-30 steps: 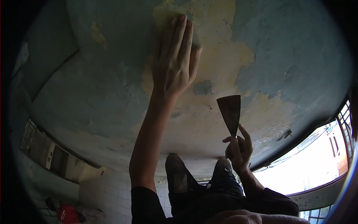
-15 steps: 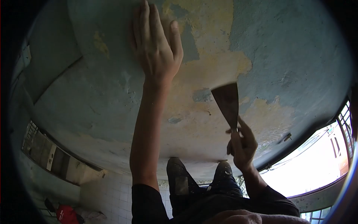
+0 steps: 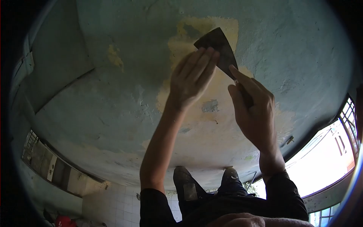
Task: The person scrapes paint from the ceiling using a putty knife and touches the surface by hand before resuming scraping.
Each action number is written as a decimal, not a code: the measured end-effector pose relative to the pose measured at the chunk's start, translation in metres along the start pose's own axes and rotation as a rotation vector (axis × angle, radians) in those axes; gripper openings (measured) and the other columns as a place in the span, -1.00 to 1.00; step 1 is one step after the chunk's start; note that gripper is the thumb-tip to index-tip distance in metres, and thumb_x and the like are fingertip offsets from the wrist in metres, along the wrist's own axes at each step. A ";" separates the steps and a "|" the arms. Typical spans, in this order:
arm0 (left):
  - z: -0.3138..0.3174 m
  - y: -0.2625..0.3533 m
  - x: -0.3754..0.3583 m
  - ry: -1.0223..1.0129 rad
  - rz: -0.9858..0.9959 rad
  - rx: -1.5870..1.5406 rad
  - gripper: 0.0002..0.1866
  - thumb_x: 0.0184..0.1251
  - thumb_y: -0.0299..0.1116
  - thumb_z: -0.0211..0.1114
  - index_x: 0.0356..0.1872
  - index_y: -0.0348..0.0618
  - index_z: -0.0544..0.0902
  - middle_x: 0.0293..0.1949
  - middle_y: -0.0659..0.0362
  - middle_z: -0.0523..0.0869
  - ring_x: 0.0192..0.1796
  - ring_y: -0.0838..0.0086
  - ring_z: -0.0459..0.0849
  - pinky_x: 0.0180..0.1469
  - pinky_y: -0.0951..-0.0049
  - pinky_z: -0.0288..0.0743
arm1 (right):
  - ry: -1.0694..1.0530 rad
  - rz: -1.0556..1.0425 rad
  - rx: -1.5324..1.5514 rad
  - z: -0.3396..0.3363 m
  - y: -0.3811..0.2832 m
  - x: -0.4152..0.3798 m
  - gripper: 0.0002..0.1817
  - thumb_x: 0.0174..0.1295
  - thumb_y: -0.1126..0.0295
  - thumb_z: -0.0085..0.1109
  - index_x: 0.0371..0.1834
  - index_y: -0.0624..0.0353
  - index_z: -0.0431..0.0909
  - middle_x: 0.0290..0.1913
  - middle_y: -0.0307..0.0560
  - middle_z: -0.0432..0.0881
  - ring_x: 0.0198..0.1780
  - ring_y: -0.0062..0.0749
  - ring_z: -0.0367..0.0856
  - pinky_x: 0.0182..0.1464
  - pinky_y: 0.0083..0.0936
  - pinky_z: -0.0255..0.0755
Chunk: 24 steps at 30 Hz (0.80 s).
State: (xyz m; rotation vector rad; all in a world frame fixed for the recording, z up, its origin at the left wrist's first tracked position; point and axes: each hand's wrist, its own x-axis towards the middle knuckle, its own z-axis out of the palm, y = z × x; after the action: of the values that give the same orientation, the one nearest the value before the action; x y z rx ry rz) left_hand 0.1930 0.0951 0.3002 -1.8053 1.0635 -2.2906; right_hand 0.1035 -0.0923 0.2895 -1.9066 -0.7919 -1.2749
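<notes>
A broad putty knife (image 3: 221, 43) with a dark, flared blade is held up against the wall, its wide edge towards the upper left. My right hand (image 3: 257, 111) is closed around its handle, with the index finger stretched along towards the blade. The outstretched fingers of my left hand (image 3: 189, 81) lie flat at the blade's left side, their tips over it. Behind both hands is a wall (image 3: 124, 83) of worn green-blue paint, with bare yellowish patches (image 3: 177, 49) where the paint is gone.
A bright window opening (image 3: 321, 162) with a grille is at the right, and a small metal catch (image 3: 290, 140) sits near its edge. Shelving or a cabinet (image 3: 56, 166) stands at the lower left, above white tiles (image 3: 121, 204). A red item (image 3: 65, 221) lies at the bottom left.
My right hand has raised the putty knife up and left onto the yellowish patch. My left hand has come down and right from higher on the wall to the blade.
</notes>
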 end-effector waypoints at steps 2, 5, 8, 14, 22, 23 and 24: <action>0.003 0.007 0.001 0.031 -0.075 0.010 -0.69 0.29 -0.51 0.45 0.06 -0.19 0.77 0.05 0.16 0.78 0.10 0.30 0.75 0.14 0.31 0.67 | -0.009 -0.044 -0.126 -0.002 -0.005 0.000 -0.65 0.43 0.49 0.22 0.26 0.22 0.67 -0.56 -0.16 0.55 -0.67 -0.59 0.40 -0.58 -0.52 0.30; 0.008 0.011 0.008 0.085 -0.154 0.029 -0.70 0.25 -0.54 0.40 0.02 -0.25 0.77 -0.01 0.12 0.78 0.07 0.28 0.75 0.08 0.32 0.71 | -0.038 -0.103 -0.282 0.003 -0.007 0.002 -0.62 0.41 0.47 0.26 0.29 0.20 0.65 -0.59 -0.18 0.50 -0.71 -0.54 0.36 -0.63 -0.47 0.27; 0.007 0.017 0.006 0.108 -0.223 0.050 -0.69 0.22 -0.51 0.38 0.00 -0.29 0.77 -0.04 0.08 0.77 0.07 0.25 0.75 0.06 0.30 0.73 | -0.089 -0.120 -0.324 0.003 -0.010 -0.001 -0.60 0.40 0.47 0.27 0.30 0.20 0.64 -0.60 -0.19 0.49 -0.73 -0.54 0.35 -0.66 -0.45 0.24; 0.007 0.005 0.016 0.143 -0.237 0.053 -0.72 0.21 -0.55 0.38 -0.03 -0.28 0.78 -0.11 0.11 0.77 0.01 0.28 0.75 0.03 0.30 0.71 | -0.132 -0.070 -0.233 -0.002 -0.023 0.009 -0.59 0.36 0.53 0.28 0.29 0.22 0.64 -0.63 -0.16 0.49 -0.73 -0.55 0.39 -0.68 -0.43 0.24; 0.012 0.003 0.012 0.209 -0.213 0.120 -0.75 0.11 -0.59 0.41 -0.14 -0.25 0.80 -0.24 0.18 0.75 -0.13 0.36 0.74 0.05 0.28 0.66 | -0.155 -0.080 -0.199 -0.001 -0.017 0.009 -0.59 0.33 0.57 0.29 0.26 0.25 0.65 -0.63 -0.15 0.50 -0.72 -0.52 0.45 -0.68 -0.41 0.30; 0.010 0.009 0.012 0.202 -0.243 0.139 -0.76 0.09 -0.62 0.40 -0.17 -0.24 0.80 -0.26 0.19 0.74 -0.16 0.38 0.73 0.07 0.27 0.62 | -0.144 -0.085 -0.202 -0.001 -0.015 0.007 -0.62 0.38 0.58 0.26 0.26 0.23 0.67 -0.64 -0.19 0.48 -0.68 -0.61 0.39 -0.64 -0.48 0.24; 0.009 0.012 0.013 0.197 -0.268 0.159 -0.77 0.08 -0.64 0.39 -0.19 -0.23 0.80 -0.28 0.21 0.74 -0.19 0.40 0.72 0.10 0.25 0.59 | -0.129 -0.093 -0.204 -0.001 -0.014 0.005 -0.65 0.42 0.59 0.23 0.25 0.22 0.68 -0.64 -0.23 0.47 -0.64 -0.70 0.33 -0.60 -0.55 0.18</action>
State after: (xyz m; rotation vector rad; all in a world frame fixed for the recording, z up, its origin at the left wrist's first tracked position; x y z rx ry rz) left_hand 0.1926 0.0760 0.3054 -1.7856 0.6655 -2.6656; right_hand 0.0941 -0.0846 0.2975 -2.1543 -0.8521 -1.3423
